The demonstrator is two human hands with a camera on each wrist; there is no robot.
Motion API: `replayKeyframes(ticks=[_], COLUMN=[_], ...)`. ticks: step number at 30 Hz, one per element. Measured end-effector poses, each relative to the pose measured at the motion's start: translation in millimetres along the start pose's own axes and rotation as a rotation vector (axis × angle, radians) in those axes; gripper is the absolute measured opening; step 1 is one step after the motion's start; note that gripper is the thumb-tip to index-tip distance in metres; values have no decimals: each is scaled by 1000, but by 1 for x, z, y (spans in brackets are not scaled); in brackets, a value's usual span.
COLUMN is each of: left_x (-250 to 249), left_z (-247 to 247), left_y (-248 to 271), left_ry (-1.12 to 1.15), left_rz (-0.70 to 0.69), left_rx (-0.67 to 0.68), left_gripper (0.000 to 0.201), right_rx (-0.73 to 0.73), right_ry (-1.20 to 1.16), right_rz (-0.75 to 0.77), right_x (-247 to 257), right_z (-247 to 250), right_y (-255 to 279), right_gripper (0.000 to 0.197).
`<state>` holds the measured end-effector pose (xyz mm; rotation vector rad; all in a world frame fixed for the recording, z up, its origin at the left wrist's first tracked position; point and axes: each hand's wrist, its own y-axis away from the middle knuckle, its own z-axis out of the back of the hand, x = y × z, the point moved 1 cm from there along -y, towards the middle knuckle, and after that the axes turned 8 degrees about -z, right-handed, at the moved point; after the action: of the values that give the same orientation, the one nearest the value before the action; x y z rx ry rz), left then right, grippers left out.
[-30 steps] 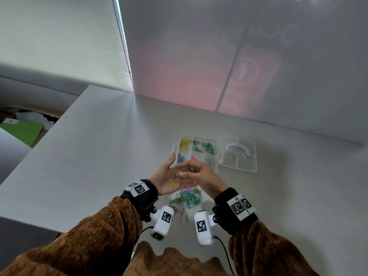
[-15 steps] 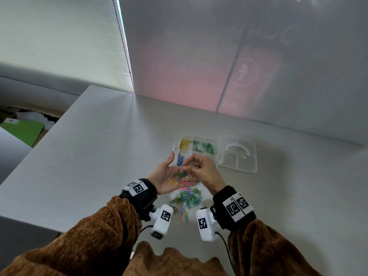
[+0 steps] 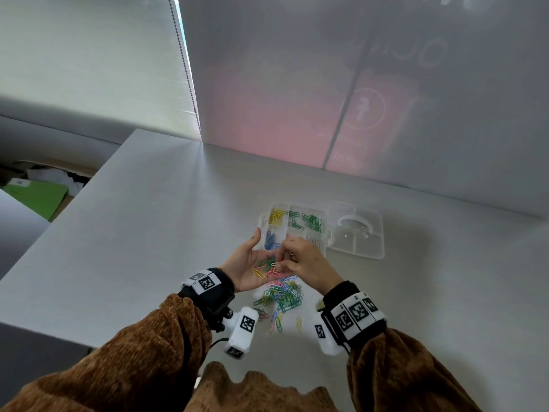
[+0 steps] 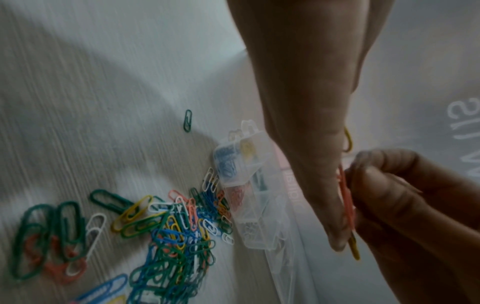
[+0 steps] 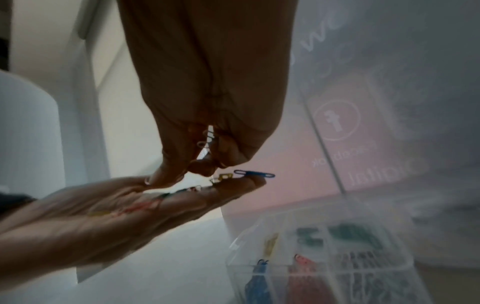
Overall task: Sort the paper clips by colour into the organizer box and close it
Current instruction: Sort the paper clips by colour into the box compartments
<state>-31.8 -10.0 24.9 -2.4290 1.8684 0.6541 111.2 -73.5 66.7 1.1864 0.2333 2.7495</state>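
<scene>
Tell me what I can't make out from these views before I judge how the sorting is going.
- What the right hand pinches: its fingers hide it in the head view; the right wrist view is dark and blurred there.
- Near compartments of the organizer box: both hands cover them in the head view.
- Colours in the loose clip pile: too tangled to count.
- Left hand palm clips: partly hidden by the right fingers.

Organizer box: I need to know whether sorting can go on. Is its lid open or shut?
Open. The organizer box has its clear lid lying flat beside it, compartments exposed.
</scene>
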Motion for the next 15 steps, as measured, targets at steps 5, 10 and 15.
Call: replayKeyframes(ticks=[5, 10, 15], left_x=[-1, 1, 2], left_z=[6, 10, 10], left_y=[3, 4, 2], left_ry=[-62, -74, -92], left_rz=[-8, -3, -5], left_rx=[-65, -110, -158], left_gripper=[89, 89, 90], right_rx=[-88, -251, -201], right_ry=[-246, 69, 316], right_rz=[-188, -384, -369], right_x=[-9, -48, -53], right_z=[16, 26, 22], right_y=[-5, -31, -46], right_gripper=[10, 13, 17])
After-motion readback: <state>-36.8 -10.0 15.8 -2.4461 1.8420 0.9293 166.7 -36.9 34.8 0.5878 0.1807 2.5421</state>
